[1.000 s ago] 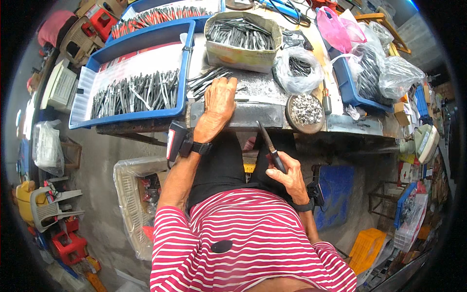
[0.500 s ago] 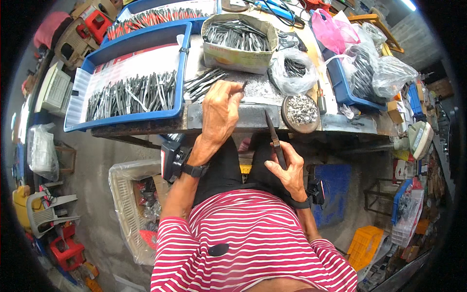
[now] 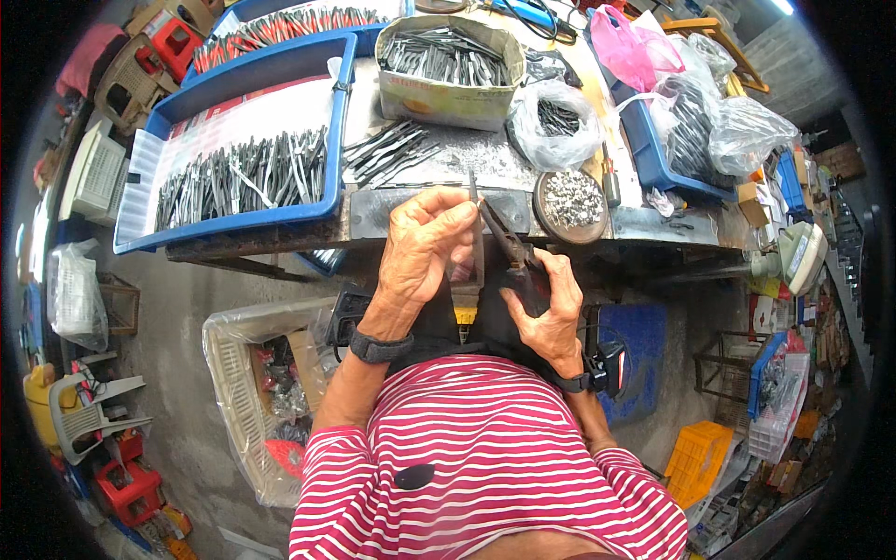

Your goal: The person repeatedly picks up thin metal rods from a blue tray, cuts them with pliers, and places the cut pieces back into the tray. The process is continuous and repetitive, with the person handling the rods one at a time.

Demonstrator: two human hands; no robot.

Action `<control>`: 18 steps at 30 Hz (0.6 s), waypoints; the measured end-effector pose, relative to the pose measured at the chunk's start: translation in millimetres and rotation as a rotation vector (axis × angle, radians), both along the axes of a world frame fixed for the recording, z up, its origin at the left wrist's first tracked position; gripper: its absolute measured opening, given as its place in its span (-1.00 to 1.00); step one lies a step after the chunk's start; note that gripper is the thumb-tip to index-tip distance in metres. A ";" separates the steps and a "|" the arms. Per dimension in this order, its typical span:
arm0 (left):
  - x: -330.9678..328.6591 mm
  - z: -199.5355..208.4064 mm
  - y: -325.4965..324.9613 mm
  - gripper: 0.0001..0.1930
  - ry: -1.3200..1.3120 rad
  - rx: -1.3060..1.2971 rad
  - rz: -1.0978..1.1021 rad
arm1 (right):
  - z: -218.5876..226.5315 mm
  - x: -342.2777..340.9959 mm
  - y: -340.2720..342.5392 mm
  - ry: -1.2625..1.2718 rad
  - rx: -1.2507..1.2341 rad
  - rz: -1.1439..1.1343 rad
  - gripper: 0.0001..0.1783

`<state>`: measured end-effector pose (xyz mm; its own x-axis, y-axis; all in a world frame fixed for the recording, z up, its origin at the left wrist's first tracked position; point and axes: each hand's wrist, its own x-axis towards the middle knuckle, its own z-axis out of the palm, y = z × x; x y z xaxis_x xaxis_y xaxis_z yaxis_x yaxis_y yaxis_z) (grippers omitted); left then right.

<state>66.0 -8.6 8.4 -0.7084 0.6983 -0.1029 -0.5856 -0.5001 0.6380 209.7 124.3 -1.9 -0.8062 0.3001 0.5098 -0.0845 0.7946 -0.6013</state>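
My left hand (image 3: pixel 425 243) pinches a slim dark metal strip (image 3: pixel 472 185) upright between thumb and fingers, above the front edge of the bench. Held in my right hand (image 3: pixel 553 317) is a dark plier-like tool (image 3: pixel 504 233), its long narrow jaws pointing up and left. The tool's tip is close to the strip's lower part; whether they touch I cannot tell. Beyond my left hand lies a loose pile of similar strips (image 3: pixel 392 152) on the bench. A round dish of small silvery bits (image 3: pixel 571 199) stands beyond my right hand.
At the left a blue tray (image 3: pixel 343 140) holds many strips, with another behind it. A carton (image 3: pixel 448 105) of strips and a plastic bag (image 3: pixel 569 149) stand at the back. Bags fill a blue bin (image 3: pixel 644 145) at right. A cream basket (image 3: pixel 229 383) sits below the bench.
My right hand has raised the plier-like tool and turned its jaws left toward my left hand. My left hand has moved slightly down, and the strip now stands upright in its pinch.
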 end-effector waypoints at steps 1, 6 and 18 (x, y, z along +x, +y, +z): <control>0.4 -1.4 -0.1 -0.87 -0.018 -0.002 -0.001 | -0.7 -0.1 0.4 0.007 0.019 -0.003 -0.39; 1.9 -5.5 -0.2 -0.87 -0.067 0.043 -0.026 | -3.6 0.5 2.0 0.022 0.071 -0.020 -0.39; 24.5 -6.2 10.6 -0.90 0.334 -0.156 0.261 | -2.0 9.1 -6.2 -0.137 -0.286 0.078 -0.53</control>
<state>90.4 2.1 2.2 -0.8710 0.4860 0.0714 -0.2017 -0.4863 0.8502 218.8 118.1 -3.9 -0.8877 0.3500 0.2991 -0.0416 0.5860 -0.8092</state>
